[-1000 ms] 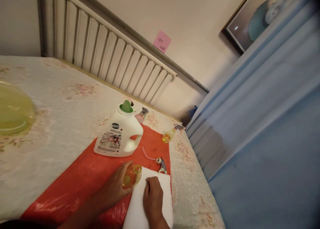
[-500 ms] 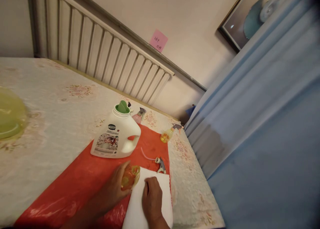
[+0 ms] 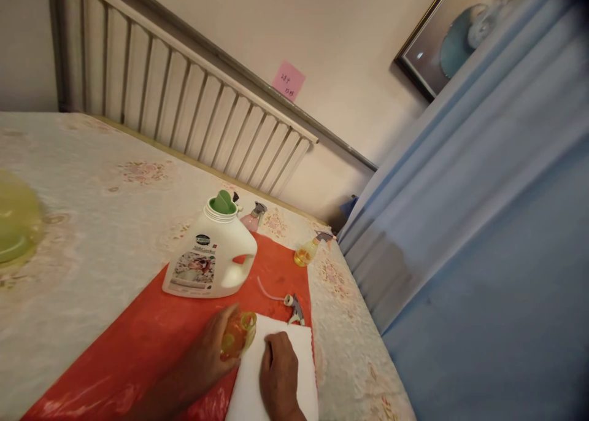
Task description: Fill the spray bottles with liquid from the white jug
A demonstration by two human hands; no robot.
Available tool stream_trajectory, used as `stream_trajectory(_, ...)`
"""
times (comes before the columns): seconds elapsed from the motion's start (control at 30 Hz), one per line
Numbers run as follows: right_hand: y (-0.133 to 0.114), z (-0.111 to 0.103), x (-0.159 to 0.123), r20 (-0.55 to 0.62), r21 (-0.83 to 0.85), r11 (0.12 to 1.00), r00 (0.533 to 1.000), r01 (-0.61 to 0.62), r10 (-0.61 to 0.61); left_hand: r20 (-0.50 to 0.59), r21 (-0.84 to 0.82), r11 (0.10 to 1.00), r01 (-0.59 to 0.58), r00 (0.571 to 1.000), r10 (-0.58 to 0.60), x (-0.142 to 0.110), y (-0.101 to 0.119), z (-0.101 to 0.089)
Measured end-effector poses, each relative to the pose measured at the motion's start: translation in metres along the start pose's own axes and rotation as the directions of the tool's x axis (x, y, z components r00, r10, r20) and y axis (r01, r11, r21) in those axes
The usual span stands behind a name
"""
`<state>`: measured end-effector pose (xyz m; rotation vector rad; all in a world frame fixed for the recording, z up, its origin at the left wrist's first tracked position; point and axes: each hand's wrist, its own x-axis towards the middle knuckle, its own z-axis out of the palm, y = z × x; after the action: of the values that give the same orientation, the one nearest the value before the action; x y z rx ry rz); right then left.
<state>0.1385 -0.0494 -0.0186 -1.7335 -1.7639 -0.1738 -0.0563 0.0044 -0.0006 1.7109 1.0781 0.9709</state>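
Note:
My left hand (image 3: pixel 221 341) is wrapped round a see-through yellow spray bottle (image 3: pixel 239 334) without its head, tilted with its open neck to the upper right. My right hand (image 3: pixel 280 372) rests over a white cloth or paper towel (image 3: pixel 251 378), its fingers curled in; whether anything is inside them is hidden. Just beyond the white sheet lies a grey spray head (image 3: pixel 294 307) with a thin tube. A large white detergent jug (image 3: pixel 225 255) stands upright past my left hand, a green piece in its open mouth. All this is on a red plastic sheet (image 3: pixel 133 341).
A yellow spray bottle (image 3: pixel 304 253) and a pink spray bottle (image 3: pixel 253 217) stand farther back. At the left edge sits a yellow-green basin (image 3: pixel 18 218). The floral tablecloth (image 3: pixel 110 231) ends at a radiator (image 3: pixel 184 96); a blue curtain (image 3: pixel 460 274) hangs on the right.
The whole view has shifted slightly. Both hands keep about the same pose, with the yellow bottle still in my left hand.

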Motion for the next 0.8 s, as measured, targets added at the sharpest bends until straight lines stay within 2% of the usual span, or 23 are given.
stream_trajectory(0.47, -0.0011, -0.0006, 0.0012, -0.003, 0.010, 1.000, 1.000, 0.006, -0.006, -0.020, 0.029, 1.000, -0.009, 1.000, 0.009, 0.0029, -0.0051, 0.0015)
stream_trajectory(0.8, 0.0009, 0.0002, 0.0004, -0.020, 0.016, 1.000, 1.000, 0.018, -0.018, 0.038, 0.029, 0.999, -0.025, 0.999, 0.024, 0.0022, -0.0020, -0.0007)
